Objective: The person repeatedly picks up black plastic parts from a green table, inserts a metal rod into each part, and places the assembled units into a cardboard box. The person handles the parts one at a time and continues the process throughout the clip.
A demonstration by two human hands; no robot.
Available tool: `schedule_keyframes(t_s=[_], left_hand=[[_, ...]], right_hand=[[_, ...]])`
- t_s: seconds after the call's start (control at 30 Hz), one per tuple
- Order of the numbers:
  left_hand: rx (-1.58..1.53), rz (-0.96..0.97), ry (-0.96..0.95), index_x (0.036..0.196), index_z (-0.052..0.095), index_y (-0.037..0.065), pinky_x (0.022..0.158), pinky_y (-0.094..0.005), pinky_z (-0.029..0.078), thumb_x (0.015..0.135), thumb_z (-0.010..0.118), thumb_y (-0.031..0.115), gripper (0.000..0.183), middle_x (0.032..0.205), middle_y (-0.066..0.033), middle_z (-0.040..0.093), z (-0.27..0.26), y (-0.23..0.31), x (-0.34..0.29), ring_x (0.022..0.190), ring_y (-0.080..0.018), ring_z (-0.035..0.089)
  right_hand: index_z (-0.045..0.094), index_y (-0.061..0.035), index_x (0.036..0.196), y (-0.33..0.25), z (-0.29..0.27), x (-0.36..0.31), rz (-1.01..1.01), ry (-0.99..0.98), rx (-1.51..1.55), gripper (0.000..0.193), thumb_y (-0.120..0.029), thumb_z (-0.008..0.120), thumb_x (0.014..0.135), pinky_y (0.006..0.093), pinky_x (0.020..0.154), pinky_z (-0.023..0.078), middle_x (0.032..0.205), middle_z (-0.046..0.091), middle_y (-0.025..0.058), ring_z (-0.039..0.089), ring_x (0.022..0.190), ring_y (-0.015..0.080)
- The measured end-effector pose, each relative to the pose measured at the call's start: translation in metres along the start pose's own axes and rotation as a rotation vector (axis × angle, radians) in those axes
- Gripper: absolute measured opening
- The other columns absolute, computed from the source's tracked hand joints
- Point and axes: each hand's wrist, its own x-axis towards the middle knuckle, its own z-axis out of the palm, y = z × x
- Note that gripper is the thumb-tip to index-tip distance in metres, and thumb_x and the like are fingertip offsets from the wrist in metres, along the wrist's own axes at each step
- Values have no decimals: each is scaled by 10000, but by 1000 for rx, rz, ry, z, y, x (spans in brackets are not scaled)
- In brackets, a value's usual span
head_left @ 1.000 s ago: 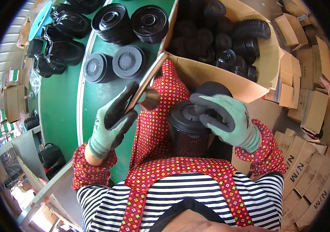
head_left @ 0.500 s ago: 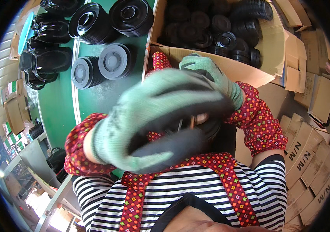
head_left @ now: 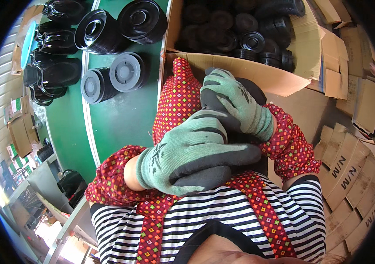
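Note:
Both hands wear green knit gloves with black coated palms and meet in front of my chest. My left hand (head_left: 192,154) is bent round, with its black-coated fingers pointing right. Just beyond it, my right hand (head_left: 236,103) curls with its fingers toward the left hand. Between and behind them a black rounded thing (head_left: 254,89) shows only in part. The gloves cover most of it, so its kind cannot be told. Below the hands lies my red patterned apron (head_left: 176,108), with matching sleeves on both forearms.
Stacked black round lids (head_left: 141,22) and grey-faced discs (head_left: 127,71) stand on the green table (head_left: 126,114). Black glass jugs (head_left: 58,70) with handles line its far left. Ahead is an open carton (head_left: 240,68) of black round parts. Flattened cartons (head_left: 345,169) lie at right.
My left hand has moved down and slowed from a blur. My right hand has shifted slightly down and turned over the black thing. A small metal and orange glint between the hands is now covered.

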Motion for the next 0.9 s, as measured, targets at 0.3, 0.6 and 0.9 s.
schedule_keyframes(t_s=[0.3,0.6,0.9], left_hand=[[907,-454,-160,1517,393,-148,1196,-563,358,987,639,360,774,1437,-391,499,12,58,62,1387,-530,466],[528,-864,-228,1655,227,-18,818,-466,580,959,710,151,864,1124,-276,713,-33,21,22,942,-414,737],[449,-266,-347,1501,513,17,776,-446,593,795,817,265,807,1011,-186,736,-71,-88,-12,875,-391,740]], right_hand=[[618,-92,1421,37,41,5,-4,-141,322,441,-246,644,1009,513,1160,425,1444,586,178,550,1367,348],[725,-101,1022,-35,0,30,188,-27,-315,232,-316,670,952,475,872,447,922,650,104,629,927,331],[612,-125,1473,-100,-46,43,371,-382,-646,664,-328,766,860,432,758,508,967,583,85,609,883,269]])
